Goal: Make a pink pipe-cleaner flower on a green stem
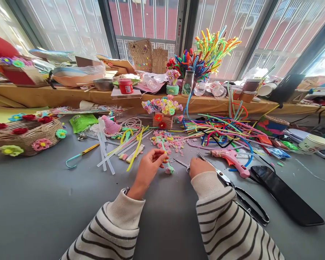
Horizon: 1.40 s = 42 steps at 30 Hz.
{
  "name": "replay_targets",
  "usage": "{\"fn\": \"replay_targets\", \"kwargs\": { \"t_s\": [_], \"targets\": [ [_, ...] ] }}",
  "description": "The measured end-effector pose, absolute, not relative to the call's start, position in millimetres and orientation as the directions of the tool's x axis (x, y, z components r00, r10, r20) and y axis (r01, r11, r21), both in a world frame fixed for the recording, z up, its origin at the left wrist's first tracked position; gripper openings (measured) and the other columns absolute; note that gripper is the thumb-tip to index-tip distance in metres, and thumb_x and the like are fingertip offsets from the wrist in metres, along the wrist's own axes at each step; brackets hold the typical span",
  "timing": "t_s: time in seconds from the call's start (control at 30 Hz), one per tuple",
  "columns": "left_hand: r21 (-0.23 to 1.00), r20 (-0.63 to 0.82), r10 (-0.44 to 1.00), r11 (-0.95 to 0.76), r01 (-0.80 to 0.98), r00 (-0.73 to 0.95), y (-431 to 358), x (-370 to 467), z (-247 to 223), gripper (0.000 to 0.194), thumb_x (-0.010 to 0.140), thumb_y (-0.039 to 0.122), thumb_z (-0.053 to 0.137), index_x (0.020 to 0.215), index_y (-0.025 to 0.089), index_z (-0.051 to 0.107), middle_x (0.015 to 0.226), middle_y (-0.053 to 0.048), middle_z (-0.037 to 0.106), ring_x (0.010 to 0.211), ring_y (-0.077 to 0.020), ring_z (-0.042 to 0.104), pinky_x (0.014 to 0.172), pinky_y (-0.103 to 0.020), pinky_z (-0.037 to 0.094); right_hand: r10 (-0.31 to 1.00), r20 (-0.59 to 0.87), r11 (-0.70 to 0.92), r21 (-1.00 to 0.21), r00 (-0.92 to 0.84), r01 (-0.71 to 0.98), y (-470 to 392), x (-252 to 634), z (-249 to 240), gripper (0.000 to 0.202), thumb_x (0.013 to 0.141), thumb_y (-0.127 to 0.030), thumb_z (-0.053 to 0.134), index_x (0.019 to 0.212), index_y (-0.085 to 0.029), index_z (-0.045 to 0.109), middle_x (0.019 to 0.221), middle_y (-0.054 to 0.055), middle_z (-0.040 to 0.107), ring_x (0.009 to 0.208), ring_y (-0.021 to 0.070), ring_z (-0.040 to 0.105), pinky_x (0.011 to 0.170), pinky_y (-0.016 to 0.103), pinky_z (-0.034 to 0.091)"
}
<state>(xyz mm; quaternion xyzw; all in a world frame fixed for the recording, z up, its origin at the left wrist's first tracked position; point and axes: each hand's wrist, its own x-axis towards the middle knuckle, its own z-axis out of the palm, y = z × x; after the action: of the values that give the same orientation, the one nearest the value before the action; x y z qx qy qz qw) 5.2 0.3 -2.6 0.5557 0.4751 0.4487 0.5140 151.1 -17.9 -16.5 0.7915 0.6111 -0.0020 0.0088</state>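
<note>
My left hand [152,165] pinches a thin green stem, with a small pink and green fuzzy flower [169,169] at its lower end. To the right, my right hand [202,167] is closed around small scissors [182,163], whose blades point left toward the flower. Beyond both hands lies a heap of pink, yellow and green fuzzy clippings [169,141]. Large black-handled scissors [243,198] rest beside my right wrist, and a pink glue gun [231,160] lies farther right.
A black phone-like slab [287,196] lies at the right. Colourful pipe cleaners [219,130] spread behind the glue gun. Clear glue sticks [105,155] and a hook tool [82,153] lie left. A flower-trimmed basket [27,137] stands far left, a small flower basket [162,121] at centre back.
</note>
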Motion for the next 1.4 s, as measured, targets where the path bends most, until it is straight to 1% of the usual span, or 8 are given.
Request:
{"fn": "replay_targets", "kwargs": {
  "t_s": [0.13, 0.27, 0.47, 0.6, 0.73, 0.87, 1.17, 1.4],
  "targets": [
    [0.996, 0.023, 0.990, -0.035, 0.080, 0.140, 1, 4, -5, 0.032, 0.059, 0.032, 0.057, 0.084, 0.013, 0.050, 0.074, -0.003, 0.057, 0.067, -0.0112, 0.054, 0.057, -0.021, 0.043, 0.960, 0.080, -0.267, -0.014, 0.268, 0.963, -14, 148, -21, 0.013, 0.061, -0.009, 0.049, 0.071, -0.012, 0.058, 0.068, 0.014, 0.062, 0.058, 0.0203, 0.059, 0.044, 0.026, 0.035],
    [0.996, 0.049, 0.988, -0.061, 0.071, 0.150, 2, 4, -8, 0.027, 0.057, 0.033, 0.058, 0.075, 0.013, 0.054, 0.068, -0.002, 0.057, 0.064, -0.0109, 0.053, 0.059, -0.022, 0.043, 0.946, 0.217, -0.221, -0.106, 0.240, 0.969, -17, 164, -35, 0.006, 0.061, -0.023, 0.052, 0.059, -0.018, 0.053, 0.058, 0.008, 0.060, 0.051, 0.0201, 0.056, 0.040, 0.025, 0.030],
    [0.982, 0.083, 0.993, -0.097, 0.163, 0.087, 5, 3, -6, 0.028, 0.058, 0.037, 0.056, 0.074, 0.014, 0.059, 0.068, -0.002, 0.059, 0.062, -0.0114, 0.052, 0.057, -0.022, 0.043, 0.925, 0.286, -0.107, -0.432, 0.248, 0.896, -17, 169, -43, 0.013, 0.062, -0.030, 0.051, 0.054, -0.019, 0.053, 0.042, -0.003, 0.049, 0.042, 0.0121, 0.047, 0.041, 0.022, 0.030],
    [0.926, 0.213, 0.973, -0.229, 0.299, 0.086, 14, 10, -3, 0.028, 0.061, 0.039, 0.053, 0.072, 0.015, 0.061, 0.066, -0.003, 0.060, 0.059, -0.0120, 0.052, 0.058, -0.024, 0.043, 0.883, 0.372, 0.030, -0.653, 0.286, 0.757, -19, 162, -37, 0.022, 0.064, -0.035, 0.047, 0.063, -0.018, 0.060, 0.038, -0.004, 0.044, 0.038, 0.0092, 0.043, 0.044, 0.021, 0.033],
    [0.851, 0.355, 0.929, -0.368, 0.374, 0.108, 23, 19, -4, 0.023, 0.065, 0.034, 0.050, 0.073, 0.016, 0.061, 0.074, -0.003, 0.061, 0.064, -0.0124, 0.055, 0.064, -0.024, 0.043, 0.882, 0.324, 0.053, -0.789, 0.341, 0.612, -19, 158, -35, 0.026, 0.060, -0.040, 0.050, 0.056, -0.016, 0.055, 0.039, -0.004, 0.045, 0.036, 0.0073, 0.040, 0.042, 0.019, 0.034],
    [0.793, 0.425, 0.894, -0.445, 0.416, 0.144, 22, 20, -9, 0.019, 0.068, 0.029, 0.047, 0.077, 0.018, 0.060, 0.078, -0.003, 0.062, 0.069, -0.0124, 0.056, 0.066, -0.024, 0.044, 0.886, 0.336, 0.037, -0.738, 0.319, 0.674, -19, 154, -37, 0.034, 0.055, -0.049, 0.053, 0.046, -0.017, 0.046, 0.035, -0.006, 0.040, 0.033, 0.0058, 0.033, 0.038, 0.018, 0.028],
    [0.767, 0.486, 0.869, -0.472, 0.434, 0.087, 15, 16, -8, 0.019, 0.066, 0.021, 0.050, 0.085, 0.020, 0.050, 0.069, 0.001, 0.060, 0.066, -0.0109, 0.057, 0.067, -0.024, 0.044, 0.889, 0.411, 0.042, -0.515, 0.203, 0.856, -21, 150, -38, 0.042, 0.058, -0.058, 0.044, 0.046, -0.018, 0.041, 0.039, -0.005, 0.041, 0.036, 0.0070, 0.033, 0.039, 0.020, 0.025],
    [0.778, 0.513, 0.857, -0.488, 0.396, 0.046, 13, 18, -5, 0.019, 0.065, 0.019, 0.051, 0.082, 0.019, 0.041, 0.066, 0.002, 0.060, 0.066, -0.0105, 0.058, 0.067, -0.024, 0.043, 0.913, 0.378, 0.042, -0.464, 0.155, 0.885, -23, 148, -36, 0.042, 0.060, -0.058, 0.043, 0.047, -0.019, 0.039, 0.040, -0.004, 0.042, 0.037, 0.0080, 0.035, 0.041, 0.020, 0.024]
  ]
}}
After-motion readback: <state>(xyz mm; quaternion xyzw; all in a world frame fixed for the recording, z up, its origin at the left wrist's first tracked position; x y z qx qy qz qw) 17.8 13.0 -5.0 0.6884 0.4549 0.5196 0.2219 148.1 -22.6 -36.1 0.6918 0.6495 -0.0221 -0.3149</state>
